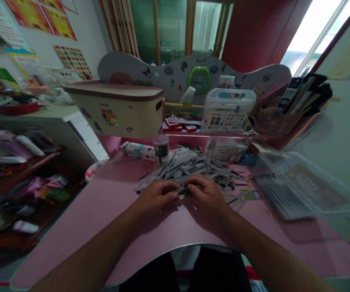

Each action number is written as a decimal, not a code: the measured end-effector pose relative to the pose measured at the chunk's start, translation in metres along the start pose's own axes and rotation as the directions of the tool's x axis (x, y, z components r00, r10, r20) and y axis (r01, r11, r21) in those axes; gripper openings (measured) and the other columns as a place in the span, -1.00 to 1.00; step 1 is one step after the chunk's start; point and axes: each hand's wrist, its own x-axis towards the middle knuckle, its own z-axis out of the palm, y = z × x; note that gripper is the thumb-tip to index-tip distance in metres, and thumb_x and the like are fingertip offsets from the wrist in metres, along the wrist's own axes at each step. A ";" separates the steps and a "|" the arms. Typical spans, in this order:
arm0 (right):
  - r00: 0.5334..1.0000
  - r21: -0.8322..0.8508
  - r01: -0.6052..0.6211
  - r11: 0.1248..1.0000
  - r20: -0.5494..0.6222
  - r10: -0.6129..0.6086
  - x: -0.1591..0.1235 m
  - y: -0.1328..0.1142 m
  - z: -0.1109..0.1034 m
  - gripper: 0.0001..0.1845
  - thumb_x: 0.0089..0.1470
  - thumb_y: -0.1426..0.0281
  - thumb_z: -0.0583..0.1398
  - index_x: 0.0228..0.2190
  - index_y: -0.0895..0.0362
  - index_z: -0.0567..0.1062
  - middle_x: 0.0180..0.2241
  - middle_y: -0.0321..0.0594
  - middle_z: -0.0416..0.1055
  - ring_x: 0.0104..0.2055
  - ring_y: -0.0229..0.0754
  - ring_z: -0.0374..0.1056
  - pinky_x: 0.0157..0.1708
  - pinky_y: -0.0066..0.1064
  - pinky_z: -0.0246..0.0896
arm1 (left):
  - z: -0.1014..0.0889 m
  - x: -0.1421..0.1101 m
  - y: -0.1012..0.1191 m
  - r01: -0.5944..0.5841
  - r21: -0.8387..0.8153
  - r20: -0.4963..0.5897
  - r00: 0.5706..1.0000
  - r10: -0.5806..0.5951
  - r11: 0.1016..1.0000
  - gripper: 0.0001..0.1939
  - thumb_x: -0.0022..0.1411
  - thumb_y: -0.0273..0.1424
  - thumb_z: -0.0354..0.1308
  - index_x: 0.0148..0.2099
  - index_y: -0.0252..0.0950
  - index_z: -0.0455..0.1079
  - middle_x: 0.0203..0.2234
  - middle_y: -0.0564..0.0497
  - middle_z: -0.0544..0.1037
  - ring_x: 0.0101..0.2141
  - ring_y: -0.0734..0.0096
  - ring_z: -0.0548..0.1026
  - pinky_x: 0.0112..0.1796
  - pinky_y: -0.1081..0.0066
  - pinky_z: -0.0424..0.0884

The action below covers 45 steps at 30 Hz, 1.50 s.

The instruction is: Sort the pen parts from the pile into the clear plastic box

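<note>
Pink desk top (71, 243) under two bare forearms, both coming in from the bottom corners and slanting toward the middle. Left hand (155, 198) and right hand (207, 195) low over the desk, backs up, wrists a little bent, very close together. Fingers (175, 194) curled down and in, not spread out flat. Something small and dark between the two hands, just under the fingertips, but too shaded and too covered to make out. No way to tell for sure whether either hand pinches it.

Right up against both hands, a big messy pile of thin black-and-white sticks (187, 170), lying every which way on the desk. Single sticks all crossed over each other, hard to count or tell apart. To the right of the pile, a clear plastic tray (311, 178) with a neat row of thin sticks (280, 194) inside. Just behind the pile, a small jar with a lid (161, 147) beside a white-and-green box (137, 151) lying on its side. Farther back, a wooden bin with a lid (114, 109), a clear plastic box (228, 109) and a round green clock (199, 79). Off to the left, crowded shelves (20, 190), dim and jumbled, most things on them hard to name. Along the bottom edge, dark clothes (175, 271), cut off by the frame.
</note>
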 end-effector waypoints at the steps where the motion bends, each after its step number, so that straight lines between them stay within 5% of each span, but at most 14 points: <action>1: 1.000 -0.006 0.001 1.000 0.003 -0.001 0.000 0.000 0.000 -0.82 0.06 0.48 0.19 -0.38 0.09 0.62 -0.37 -0.23 0.51 -0.28 -0.18 0.41 -0.22 -0.36 0.29 | 0.000 0.000 0.000 0.000 -0.002 -0.004 1.000 0.000 1.000 -0.75 0.09 -0.45 0.40 -0.14 -0.32 0.53 -0.43 0.00 0.54 -0.46 0.47 0.48 -0.36 0.43 0.38; 11: 0.999 0.017 -0.039 0.999 -0.005 0.040 -0.003 0.005 -0.002 -0.80 0.06 0.51 0.18 -0.36 0.08 0.63 -0.33 -0.22 0.52 -0.23 -0.16 0.43 -0.20 -0.37 0.30 | 0.009 0.002 0.008 -0.126 0.256 0.007 0.992 0.129 0.958 -0.83 0.17 -0.42 0.28 -0.16 -0.30 0.60 -0.35 -0.05 0.58 -0.38 0.38 0.47 -0.33 0.43 0.35; 14: 0.998 0.051 -0.054 0.997 -0.025 0.055 -0.002 0.003 -0.003 -0.82 0.04 0.50 0.20 -0.38 0.08 0.63 -0.37 -0.25 0.51 -0.27 -0.17 0.42 -0.21 -0.36 0.30 | 0.012 0.004 0.020 -0.206 0.600 0.047 0.974 0.223 0.773 -0.82 0.15 -0.48 0.24 -0.21 -0.24 0.64 -0.34 -0.05 0.65 -0.29 0.24 0.52 -0.24 0.36 0.36; 17: 0.995 0.106 -0.088 0.990 -0.032 0.092 -0.002 0.004 -0.003 -0.83 0.06 0.47 0.20 -0.39 0.07 0.62 -0.37 -0.25 0.51 -0.29 -0.18 0.41 -0.27 -0.37 0.29 | 0.015 0.005 0.029 -0.266 0.727 0.102 0.954 0.283 0.634 -0.76 0.19 -0.49 0.19 -0.16 -0.18 0.65 -0.28 -0.04 0.68 -0.25 0.18 0.56 -0.19 0.35 0.35; 23: 0.999 -0.060 0.008 0.998 -0.048 -0.011 -0.002 0.010 -0.008 -0.81 0.14 0.47 0.16 -0.36 0.08 0.59 -0.36 -0.25 0.47 -0.26 -0.18 0.38 -0.18 -0.33 0.23 | 0.021 0.012 0.032 -0.281 0.810 0.146 0.947 0.286 0.516 -0.75 0.25 -0.46 0.15 -0.16 -0.14 0.65 -0.27 -0.02 0.69 -0.28 0.19 0.57 -0.20 0.37 0.34; 29: 0.992 -0.275 0.116 0.954 -0.010 -0.123 -0.004 0.010 -0.014 -0.86 0.21 0.49 0.16 -0.35 0.10 0.52 -0.36 -0.25 0.42 -0.24 -0.19 0.32 -0.18 -0.34 0.16 | 0.020 0.018 0.026 -0.316 0.807 0.202 0.941 0.270 0.498 -0.71 0.30 -0.46 0.08 -0.09 -0.17 0.62 -0.28 0.05 0.67 -0.26 0.30 0.56 -0.20 0.42 0.36; 33: 0.961 -0.402 0.273 0.874 0.082 -0.262 0.000 0.019 -0.016 -0.81 0.29 0.43 0.10 -0.36 0.12 0.47 -0.38 -0.22 0.40 -0.27 -0.16 0.28 -0.23 -0.34 0.14 | 0.020 0.014 0.017 -0.344 0.798 0.195 0.924 0.328 0.494 -0.71 0.33 -0.47 0.06 -0.08 -0.17 0.61 -0.27 0.04 0.66 -0.25 0.34 0.56 -0.19 0.42 0.37; 38: 0.929 -0.538 0.361 0.762 0.135 -0.344 0.004 0.033 -0.014 -0.65 0.35 0.39 0.00 -0.49 0.10 0.36 -0.48 -0.22 0.33 -0.37 -0.17 0.20 -0.33 -0.35 0.06 | 0.015 0.011 0.008 -0.406 0.842 0.256 0.880 0.401 0.354 -0.72 0.35 -0.50 0.08 -0.03 -0.18 0.57 -0.22 0.01 0.66 -0.21 0.33 0.56 -0.14 0.38 0.37; 45: 0.909 -0.508 0.414 0.756 0.193 -0.369 -0.005 0.023 -0.019 -0.90 0.06 0.40 0.23 -0.33 0.12 0.42 -0.36 -0.19 0.39 -0.32 -0.14 0.24 -0.33 -0.34 0.05 | 0.015 0.007 0.004 -0.408 0.870 0.261 0.857 0.444 0.276 -0.75 0.32 -0.51 0.12 -0.04 -0.23 0.56 -0.17 -0.05 0.66 -0.17 0.29 0.58 -0.11 0.32 0.42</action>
